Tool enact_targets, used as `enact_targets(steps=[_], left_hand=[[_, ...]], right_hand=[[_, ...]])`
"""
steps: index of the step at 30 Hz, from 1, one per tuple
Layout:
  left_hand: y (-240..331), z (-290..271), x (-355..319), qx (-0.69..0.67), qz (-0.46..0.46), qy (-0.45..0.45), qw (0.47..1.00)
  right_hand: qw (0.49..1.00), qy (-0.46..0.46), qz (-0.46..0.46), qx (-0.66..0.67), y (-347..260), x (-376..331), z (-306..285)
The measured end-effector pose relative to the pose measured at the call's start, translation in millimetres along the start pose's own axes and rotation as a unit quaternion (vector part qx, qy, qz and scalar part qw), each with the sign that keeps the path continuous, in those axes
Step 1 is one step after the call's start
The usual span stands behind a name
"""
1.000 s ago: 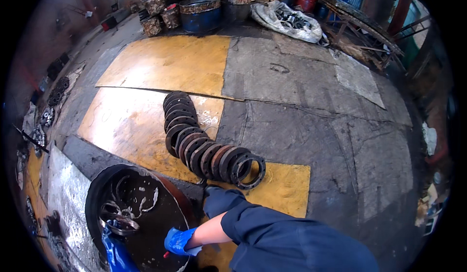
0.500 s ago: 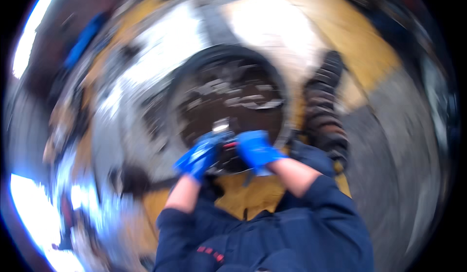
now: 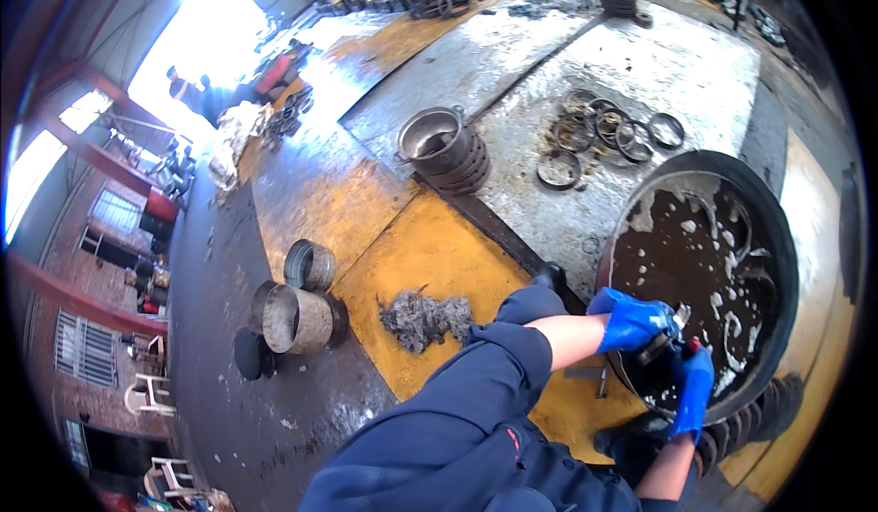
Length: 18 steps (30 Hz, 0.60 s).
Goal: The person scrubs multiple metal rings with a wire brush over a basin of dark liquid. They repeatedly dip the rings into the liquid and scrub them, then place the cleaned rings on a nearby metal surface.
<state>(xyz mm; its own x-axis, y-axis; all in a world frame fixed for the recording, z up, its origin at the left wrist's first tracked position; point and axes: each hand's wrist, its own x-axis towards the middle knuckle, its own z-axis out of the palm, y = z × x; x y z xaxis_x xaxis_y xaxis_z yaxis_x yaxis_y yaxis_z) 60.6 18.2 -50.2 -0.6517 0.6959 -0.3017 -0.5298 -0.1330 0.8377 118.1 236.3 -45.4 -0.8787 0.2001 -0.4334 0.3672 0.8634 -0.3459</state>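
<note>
My left hand [image 3: 633, 323], in a blue rubber glove, is closed around a small shiny metal part [image 3: 680, 316] over the near side of a large round tub. My right hand [image 3: 695, 386], gloved the same way, is closed close beside it on a tool with a red end [image 3: 694, 344]; the rest of the tool is hidden. Inside the tub [image 3: 788, 265] is dark brown liquid [image 3: 663, 258] with patches of pale foam. The two hands nearly touch, and their fingers partly cover what they hold.
Several metal rings [image 3: 631, 137] lie on wet plates beyond the tub. A two-handled metal pot [image 3: 434, 137] stands on stacked rings. Grey rags [image 3: 425, 318] and metal cylinders [image 3: 297, 318] lie to the left. Stacked dark rings [image 3: 764, 411] line the tub's right side.
The view has swung left and sharpened, so the tub now sits at the right of the picture. Both hands stay close together over the tub.
</note>
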Motion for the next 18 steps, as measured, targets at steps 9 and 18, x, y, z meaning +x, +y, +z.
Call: enact_targets(steps=[9,18], left_hand=[[47.7,-6.6,-24.2,0.153,-0.011,0.070,0.986],[17.1,-27.0,19.6,0.661,-0.080,0.191,0.721]], right_hand=[[0.988,0.095,0.022,0.123,40.6,36.0,32.1],[0.894,0.025,-0.049,0.444,72.4,65.8,6.2]])
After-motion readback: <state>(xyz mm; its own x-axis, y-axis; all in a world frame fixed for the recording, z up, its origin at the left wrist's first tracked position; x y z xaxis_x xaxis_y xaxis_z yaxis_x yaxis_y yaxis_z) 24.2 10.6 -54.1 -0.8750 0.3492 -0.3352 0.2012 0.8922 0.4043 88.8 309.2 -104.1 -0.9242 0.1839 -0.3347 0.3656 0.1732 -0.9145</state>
